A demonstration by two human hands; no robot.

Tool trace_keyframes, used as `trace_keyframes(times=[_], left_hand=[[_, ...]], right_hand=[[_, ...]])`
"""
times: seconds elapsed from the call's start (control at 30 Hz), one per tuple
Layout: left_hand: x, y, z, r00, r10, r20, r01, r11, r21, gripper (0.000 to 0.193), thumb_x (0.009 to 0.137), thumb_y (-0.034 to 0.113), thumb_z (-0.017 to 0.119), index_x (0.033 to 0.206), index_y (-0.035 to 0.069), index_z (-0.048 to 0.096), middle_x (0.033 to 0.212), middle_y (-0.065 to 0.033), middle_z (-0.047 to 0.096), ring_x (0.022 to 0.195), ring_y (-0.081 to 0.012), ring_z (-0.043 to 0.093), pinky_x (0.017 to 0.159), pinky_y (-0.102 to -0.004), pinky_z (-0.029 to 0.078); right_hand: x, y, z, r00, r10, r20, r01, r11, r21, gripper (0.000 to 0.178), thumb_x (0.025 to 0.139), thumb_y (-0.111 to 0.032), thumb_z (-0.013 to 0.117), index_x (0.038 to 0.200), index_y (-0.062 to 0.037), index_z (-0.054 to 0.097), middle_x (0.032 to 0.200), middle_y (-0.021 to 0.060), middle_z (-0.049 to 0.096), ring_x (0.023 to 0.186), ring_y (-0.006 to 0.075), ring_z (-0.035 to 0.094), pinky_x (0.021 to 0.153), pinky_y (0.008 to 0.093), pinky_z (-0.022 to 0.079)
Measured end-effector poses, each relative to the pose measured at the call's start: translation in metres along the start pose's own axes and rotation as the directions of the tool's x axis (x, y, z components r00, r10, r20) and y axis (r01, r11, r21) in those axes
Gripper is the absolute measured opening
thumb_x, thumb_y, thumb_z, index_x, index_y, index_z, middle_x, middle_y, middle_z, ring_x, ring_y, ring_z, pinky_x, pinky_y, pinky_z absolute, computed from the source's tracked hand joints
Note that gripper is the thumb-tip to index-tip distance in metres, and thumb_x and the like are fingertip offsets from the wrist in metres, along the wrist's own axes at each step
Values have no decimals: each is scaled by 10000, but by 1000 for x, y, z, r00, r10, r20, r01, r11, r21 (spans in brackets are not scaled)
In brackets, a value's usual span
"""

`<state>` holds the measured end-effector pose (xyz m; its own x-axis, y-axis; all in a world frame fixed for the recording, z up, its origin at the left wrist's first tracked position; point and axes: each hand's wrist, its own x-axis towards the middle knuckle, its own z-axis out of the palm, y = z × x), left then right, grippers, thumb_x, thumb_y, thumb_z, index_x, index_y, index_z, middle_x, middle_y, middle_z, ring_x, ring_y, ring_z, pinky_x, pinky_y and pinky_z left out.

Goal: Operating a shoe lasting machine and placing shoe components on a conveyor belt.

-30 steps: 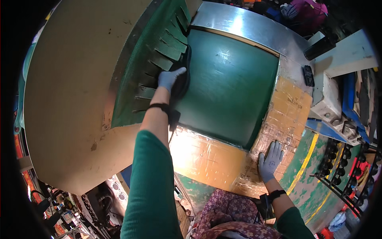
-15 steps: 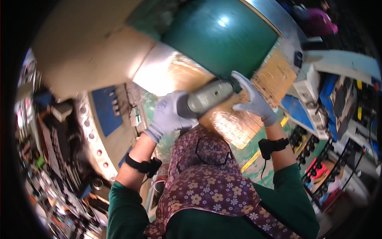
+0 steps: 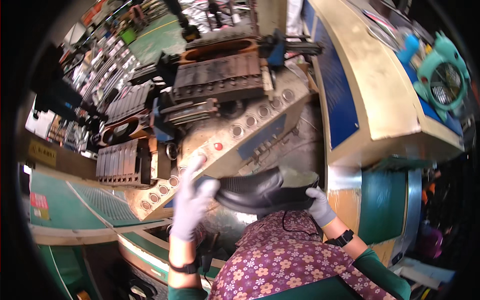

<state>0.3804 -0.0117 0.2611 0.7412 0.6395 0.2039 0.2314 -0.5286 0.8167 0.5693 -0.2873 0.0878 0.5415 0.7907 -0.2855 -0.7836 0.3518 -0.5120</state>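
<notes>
- Black and rubbery, the shoe sole (image 3: 262,192) sits between your two gloved hands, held up in front of your chest above the flowered apron (image 3: 295,265)
- Your left hand (image 3: 192,202) is closed around the left end of the sole, thumb on the near side, with the index finger sticking out straight and touching nothing
- Your right hand (image 3: 320,205) is curled round the right end, fingers wrapped under the edge; both grips look firm
- Judging by its gentle bend across the middle, the piece is probably flexible and fairly light, so it should flex rather than crack; the glossy surface may be slick against fabric gloves
- Holding it by the two ends, as you do, seems the sound way; the thin rim would likely fold if pinched alone
- Beyond the sole stands a worn metal machine panel (image 3: 235,145) with a red button (image 3: 218,146) and a row of round holes along its edge
- Dark metal moulds (image 3: 220,77) are mounted above it, and a teal fan (image 3: 442,82) sits near the right end of a beige bench
</notes>
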Motion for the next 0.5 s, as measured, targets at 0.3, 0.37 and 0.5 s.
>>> trace_keyframes(times=[0.3, 0.37, 0.5], left_hand=[[-79, -136, -46, 747, -438, -500, 399, 897, -189, 362, 976, 122, 556, 1295, -50, 559, 1297, -169, 603, 1214, -256, 571, 1072, -345, 407], [-74, -141, -18, 715, -450, -535, 471, 876, -109, 353, 963, 120, 576, 1277, -42, 573, 1276, -164, 606, 1199, -258, 572, 1059, -347, 414], [-68, -150, 25, 567, -595, -569, 561, 786, -262, 352, 962, 92, 595, 1283, -49, 560, 1264, -139, 602, 1174, -231, 571, 1054, -334, 419]], right_hand=[[286, -116, 151, 915, -323, 244, 382, 888, -256, 432, 860, -154, 644, 1265, -12, 592, 1192, 95, 656, 1113, 226, 632, 958, 368, 520], [354, -146, 176, 837, -436, 332, 543, 742, -394, 434, 844, -146, 696, 1253, -39, 599, 1135, 41, 653, 1010, 168, 627, 918, 331, 510], [487, -181, 202, 769, -455, 449, 630, 422, -652, 450, 774, -162, 800, 1166, -5, 643, 1042, 35, 690, 938, 126, 625, 882, 283, 482]])
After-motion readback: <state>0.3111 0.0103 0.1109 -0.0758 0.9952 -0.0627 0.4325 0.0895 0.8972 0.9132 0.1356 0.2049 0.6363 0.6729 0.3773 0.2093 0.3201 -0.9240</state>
